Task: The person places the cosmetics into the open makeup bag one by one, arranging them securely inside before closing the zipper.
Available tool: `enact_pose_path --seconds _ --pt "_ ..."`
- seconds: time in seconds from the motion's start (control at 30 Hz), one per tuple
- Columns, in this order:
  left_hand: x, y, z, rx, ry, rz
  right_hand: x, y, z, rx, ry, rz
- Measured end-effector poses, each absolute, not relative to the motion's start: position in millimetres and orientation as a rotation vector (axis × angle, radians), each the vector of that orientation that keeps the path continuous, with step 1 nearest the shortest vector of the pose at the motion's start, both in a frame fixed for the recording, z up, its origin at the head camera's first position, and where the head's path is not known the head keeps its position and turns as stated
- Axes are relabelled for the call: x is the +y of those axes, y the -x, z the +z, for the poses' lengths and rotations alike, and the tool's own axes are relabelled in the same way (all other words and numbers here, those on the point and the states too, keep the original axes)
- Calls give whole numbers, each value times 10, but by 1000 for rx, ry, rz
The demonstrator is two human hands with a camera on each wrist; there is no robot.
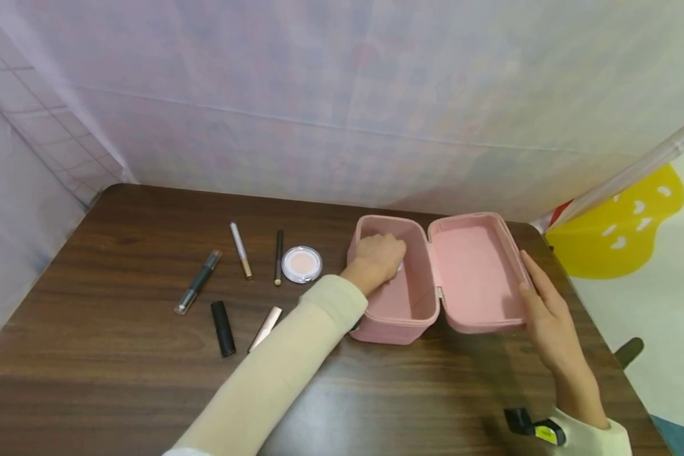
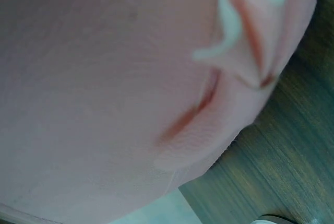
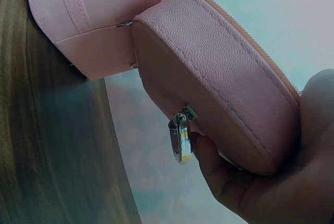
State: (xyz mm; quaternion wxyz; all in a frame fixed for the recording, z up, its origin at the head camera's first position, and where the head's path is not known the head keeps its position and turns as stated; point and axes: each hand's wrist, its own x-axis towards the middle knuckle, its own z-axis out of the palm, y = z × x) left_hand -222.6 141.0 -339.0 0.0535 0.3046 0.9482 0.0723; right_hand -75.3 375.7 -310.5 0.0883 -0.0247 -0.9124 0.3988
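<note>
L hand (image 1: 379, 256) is down inside the pink case (image 1: 390, 332), knuckles bent; fingertips hidden, so can't tell if they're clamped on anything. R hand (image 1: 553, 323) grips the outer edge of the case's open lid (image 1: 479, 275), one digit nr a metal ring (image 3: 181, 135). Case stands on the desk (image 1: 120, 380), dark brown wood grain w/ a pale glare patch (image 1: 330, 405) in front of the case. Left of case: round compact (image 1: 302, 265) (closest), slim dark pencil (image 1: 279, 256), white-and-gold pen (image 1: 241, 250), two-ended dark stick (image 1: 198, 282), plus black tube (image 1: 223, 328) & pinkish tube (image 1: 266, 324), the latter just beside the sleeve (image 1: 285, 367). Behind case, pale curtain (image 1: 319, 95) w/ faint checks. Far left of case, white grid-lined surface (image 1: 40, 120); right of case, past desk edge, pale backgd (image 1: 672, 304) w/ yellow shape (image 1: 621, 234) & white pole (image 1: 633, 170) slanting by it.
</note>
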Motion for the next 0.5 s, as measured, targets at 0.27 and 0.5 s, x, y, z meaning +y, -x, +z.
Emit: enact_pose_path --seconds 0.27,0.5 --pt "1421 2200 -3374 2882 -911 220 3758 725 -3091 -2703 44 1192" --pt "1375 2167 -3370 2846 -842 269 3738 728 -3106 -2726 22 1201"
